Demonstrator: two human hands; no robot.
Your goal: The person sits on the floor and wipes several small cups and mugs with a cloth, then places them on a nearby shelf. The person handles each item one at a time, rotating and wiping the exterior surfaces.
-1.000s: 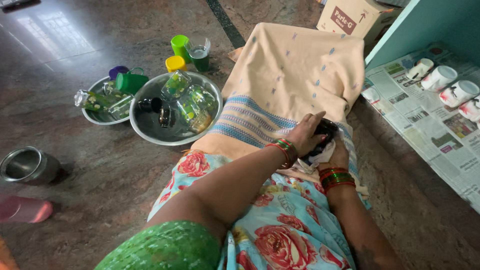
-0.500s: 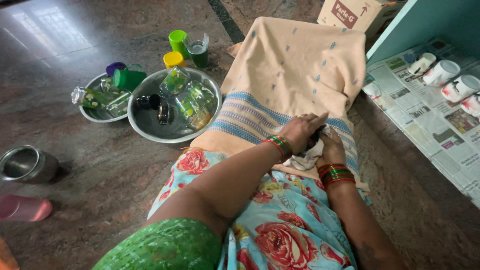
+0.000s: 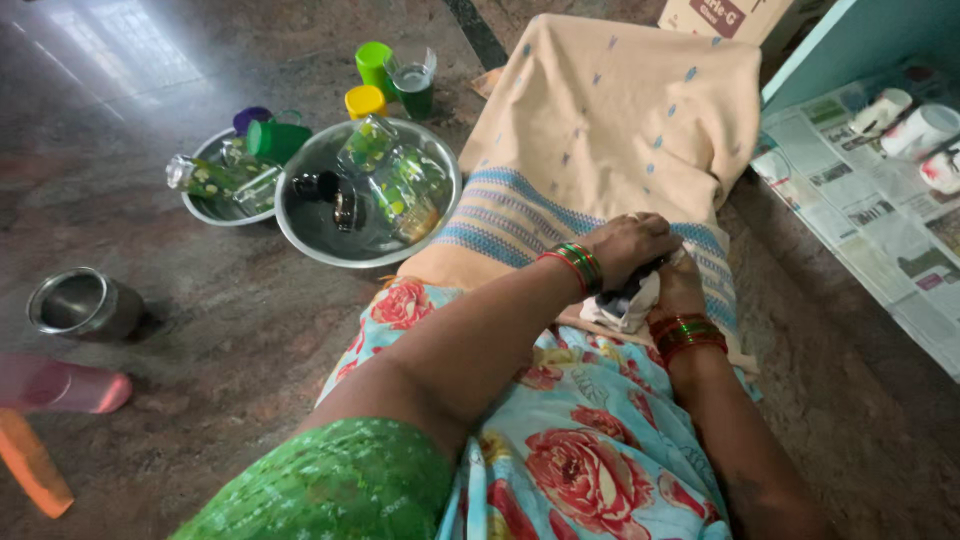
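Beside basin rim (image 3: 300,232), cloth-wrapped hands (image 3: 640,265).

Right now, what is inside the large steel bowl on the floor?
The large steel bowl holds several clear glasses with green and yellow print lying on their sides, plus two small dark items. Whatever lies beneath the glasses is covered.

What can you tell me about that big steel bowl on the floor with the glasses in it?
The big steel bowl is round, wide and shallow, shiny grey metal, standing upright on the stone floor. Inside lie several clear glasses with green and yellow print, tipped on their sides, plus two small dark items. A smaller steel bowl touches or overlaps its left rim; the peach cloth lies at its right edge. Neither hand touches it.
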